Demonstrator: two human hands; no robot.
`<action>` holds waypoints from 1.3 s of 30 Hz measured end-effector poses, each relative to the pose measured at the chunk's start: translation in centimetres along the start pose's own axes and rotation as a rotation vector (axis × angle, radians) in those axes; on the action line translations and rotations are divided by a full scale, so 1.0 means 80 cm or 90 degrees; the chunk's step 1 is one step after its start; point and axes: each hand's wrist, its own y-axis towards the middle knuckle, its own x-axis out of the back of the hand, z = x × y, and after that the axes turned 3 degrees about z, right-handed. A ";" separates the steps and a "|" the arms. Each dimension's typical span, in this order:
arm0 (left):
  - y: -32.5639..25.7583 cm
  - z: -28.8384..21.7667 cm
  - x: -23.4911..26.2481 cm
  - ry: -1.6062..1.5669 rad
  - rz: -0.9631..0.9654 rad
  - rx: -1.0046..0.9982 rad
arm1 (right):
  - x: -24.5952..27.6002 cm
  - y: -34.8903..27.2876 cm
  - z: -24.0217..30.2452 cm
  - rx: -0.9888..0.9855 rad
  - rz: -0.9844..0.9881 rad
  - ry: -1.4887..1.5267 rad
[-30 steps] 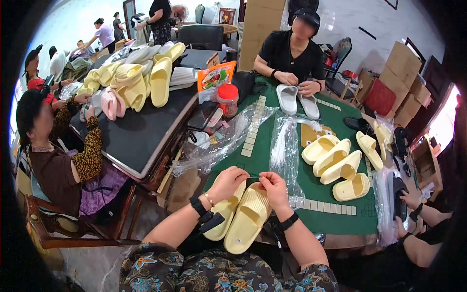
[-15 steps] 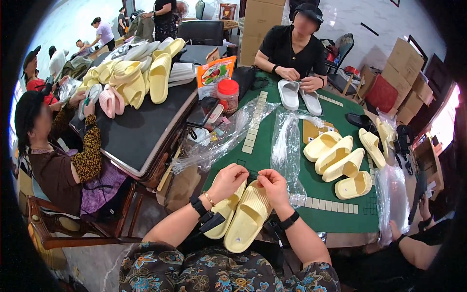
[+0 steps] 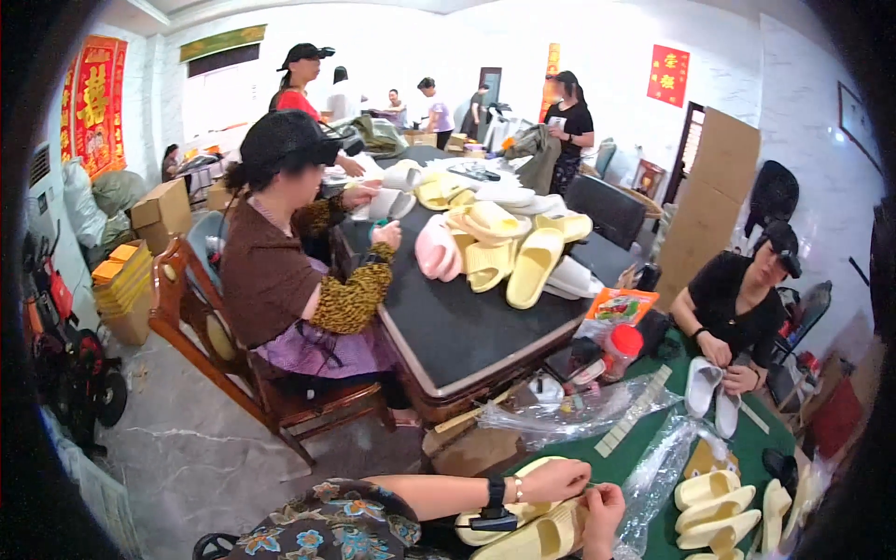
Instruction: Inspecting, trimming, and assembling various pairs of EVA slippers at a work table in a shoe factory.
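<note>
A pair of pale yellow slide slippers, the nearer slipper [image 3: 541, 539] and the farther slipper [image 3: 499, 516], lies at the lower edge with soles down. My left hand [image 3: 558, 480] is closed just above their toe straps, fingertips pinched. My right hand [image 3: 605, 515] pinches close beside it, partly cut off by the lower edge. Whatever thin thing the fingertips hold is too small to name. Right of my hands, a clear plastic bag of thin white strands [image 3: 658, 467] lies on the green table [image 3: 551, 446].
More yellow slippers [image 3: 714, 509] stand at the table's right. Across it, a person in black [image 3: 737, 303] handles white slippers [image 3: 702, 385]. A red-lidded jar [image 3: 621, 350] stands between tables. At left, a seated person [image 3: 280, 252] works beside a black table [image 3: 448, 336] heaped with slippers.
The view has swung left and up, so my hands and the slippers now sit lower and farther right. My hands stay pinched together above the slippers.
</note>
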 end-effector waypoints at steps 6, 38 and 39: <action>0.003 0.011 0.002 -0.012 -0.067 -0.049 | -0.003 0.005 0.004 -0.004 -0.004 0.032; 0.001 0.021 0.000 -0.069 -0.042 -0.032 | 0.003 -0.004 -0.008 -0.045 0.007 0.027; 0.001 0.022 0.001 -0.072 -0.039 -0.033 | 0.003 -0.006 -0.004 -0.033 0.034 -0.050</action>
